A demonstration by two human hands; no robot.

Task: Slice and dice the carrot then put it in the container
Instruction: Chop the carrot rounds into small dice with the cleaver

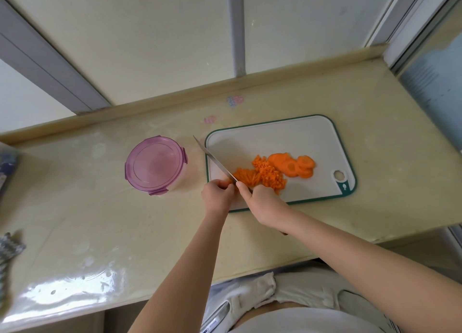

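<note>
The carrot lies cut on the cutting board [275, 135]: round slices [297, 166] toward its right end, a diced pile [268, 175] at the middle, and thin strips [243, 175] at its near left corner. The left hand [217, 193] pins the strips with curled, bunched fingers. The right hand [262, 200] grips the knife [215, 161], forefinger stretched along the spine, the blade slanting past the board's left edge. The lidded container [156, 166] stands on the counter [100, 220] just left of the board.

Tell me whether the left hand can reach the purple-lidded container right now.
Probably yes. The left hand sits at the cutting board's left edge, with only bare counter between it and the container.
</note>
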